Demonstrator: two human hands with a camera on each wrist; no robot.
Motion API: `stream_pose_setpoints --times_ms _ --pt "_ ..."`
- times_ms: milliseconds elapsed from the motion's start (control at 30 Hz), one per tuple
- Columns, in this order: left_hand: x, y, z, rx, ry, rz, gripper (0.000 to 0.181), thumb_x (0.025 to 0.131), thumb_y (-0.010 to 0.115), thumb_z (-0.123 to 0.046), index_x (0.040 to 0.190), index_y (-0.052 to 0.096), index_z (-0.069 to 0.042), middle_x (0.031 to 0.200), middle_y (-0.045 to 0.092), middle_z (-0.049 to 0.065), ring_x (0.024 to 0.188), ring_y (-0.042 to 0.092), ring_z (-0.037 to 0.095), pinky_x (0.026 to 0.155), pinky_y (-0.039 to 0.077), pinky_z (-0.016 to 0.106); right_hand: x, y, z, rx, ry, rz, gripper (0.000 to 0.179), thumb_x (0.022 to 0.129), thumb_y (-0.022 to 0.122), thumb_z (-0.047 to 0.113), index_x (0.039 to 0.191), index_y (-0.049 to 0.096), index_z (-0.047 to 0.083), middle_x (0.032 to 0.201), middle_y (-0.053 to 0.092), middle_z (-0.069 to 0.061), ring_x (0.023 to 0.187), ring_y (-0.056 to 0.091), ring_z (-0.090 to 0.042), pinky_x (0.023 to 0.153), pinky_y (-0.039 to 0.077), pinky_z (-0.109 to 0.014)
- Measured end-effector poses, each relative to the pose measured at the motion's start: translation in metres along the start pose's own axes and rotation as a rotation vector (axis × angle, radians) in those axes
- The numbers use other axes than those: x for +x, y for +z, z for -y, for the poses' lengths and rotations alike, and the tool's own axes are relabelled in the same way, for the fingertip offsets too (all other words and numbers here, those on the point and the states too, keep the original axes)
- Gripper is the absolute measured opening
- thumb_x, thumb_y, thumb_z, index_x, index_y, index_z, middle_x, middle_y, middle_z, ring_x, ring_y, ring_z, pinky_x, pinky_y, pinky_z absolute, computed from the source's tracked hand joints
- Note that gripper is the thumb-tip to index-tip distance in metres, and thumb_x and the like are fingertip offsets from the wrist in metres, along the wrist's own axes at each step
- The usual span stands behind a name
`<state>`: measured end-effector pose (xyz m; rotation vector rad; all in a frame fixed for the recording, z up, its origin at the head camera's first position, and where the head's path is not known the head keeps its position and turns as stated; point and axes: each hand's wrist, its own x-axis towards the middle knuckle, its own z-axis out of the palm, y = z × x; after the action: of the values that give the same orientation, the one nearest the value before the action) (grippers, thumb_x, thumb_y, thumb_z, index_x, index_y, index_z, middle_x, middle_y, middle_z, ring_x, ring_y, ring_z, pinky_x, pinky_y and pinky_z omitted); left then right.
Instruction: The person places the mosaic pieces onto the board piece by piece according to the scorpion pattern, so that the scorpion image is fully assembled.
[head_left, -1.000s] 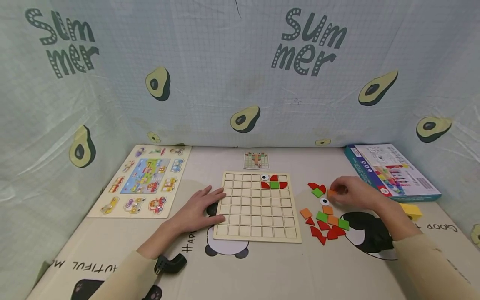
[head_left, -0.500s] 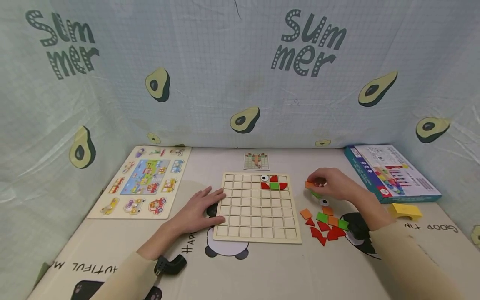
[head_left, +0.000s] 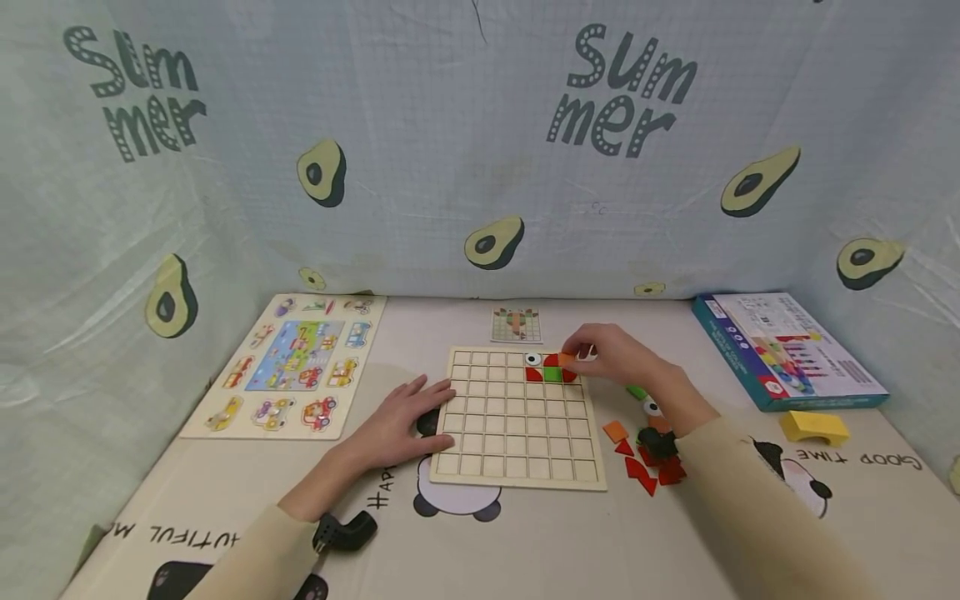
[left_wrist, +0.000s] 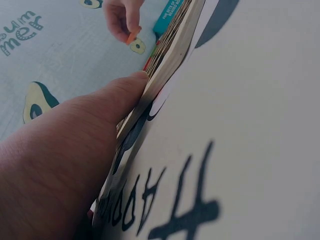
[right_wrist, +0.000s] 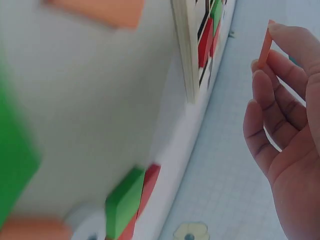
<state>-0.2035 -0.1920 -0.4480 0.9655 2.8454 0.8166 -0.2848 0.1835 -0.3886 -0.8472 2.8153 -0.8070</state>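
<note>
- Head view: my right hand (head_left: 622,360) reaches over the far right corner of the square pale wooden grid board (head_left: 517,437), thumb and fingertips pinching a thin orange square tile (head_left: 566,361).
- The right wrist view shows that tile edge-on, raised apart from the board, my other fingers loosely curved.
- My left hand (head_left: 388,425) lies along the board's left side, fingers spread, thumb and a fingertip touching its edge; the left wrist view hides most of those fingers behind my thumb.
- My right sleeve (head_left: 750,492) and black wrist camera (head_left: 657,443) cover some of the loose flat red, green and orange tiles (head_left: 636,469); the closest blur in the right wrist view.
- A strip of pale printed tablecloth (head_left: 480,558) separates the board's right edge from those tiles; more stretches before its near edge.
</note>
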Motion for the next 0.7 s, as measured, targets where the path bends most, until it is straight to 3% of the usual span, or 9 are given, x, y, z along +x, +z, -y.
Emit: stream_pose_setpoints --times_ms 133,400,700 --pt "0.0 0.0 -0.001 -0.004 -0.005 0.002 0.073 0.091 0.07 -0.048 0.151 0.049 -0.012 0.159 0.039 0.006 0.15 0.019 0.039 0.118 0.016 0.06 0.012 0.007 0.005 0.014 0.006 0.012 0.018 0.092 0.075 0.017 0.108 0.074 0.008 0.102 0.067 0.0 0.093 0.058 -0.021 0.081 0.052 -0.036" --pt "0.001 0.001 0.0 -0.001 0.005 0.0 0.073 0.092 0.069 -0.049 0.151 0.05 -0.011 0.158 0.04 0.007 0.15 0.02 0.04 0.118 0.017 0.06 0.028 0.02 0.018 -0.007 -0.132 0.021 0.014 0.092 0.076 0.014 0.101 0.075 0.005 0.093 0.065 0.0 0.082 0.058 -0.016 0.074 0.053 -0.034" --pt "0.001 0.001 -0.002 -0.004 -0.006 0.0 0.073 0.091 0.07 -0.047 0.151 0.05 -0.01 0.158 0.04 0.008 0.15 0.019 0.041 0.118 0.016 0.06 0.043 0.036 0.029 -0.047 -0.159 0.081 0.016 0.094 0.074 0.016 0.104 0.074 0.004 0.098 0.066 -0.003 0.088 0.061 -0.018 0.081 0.053 -0.033"
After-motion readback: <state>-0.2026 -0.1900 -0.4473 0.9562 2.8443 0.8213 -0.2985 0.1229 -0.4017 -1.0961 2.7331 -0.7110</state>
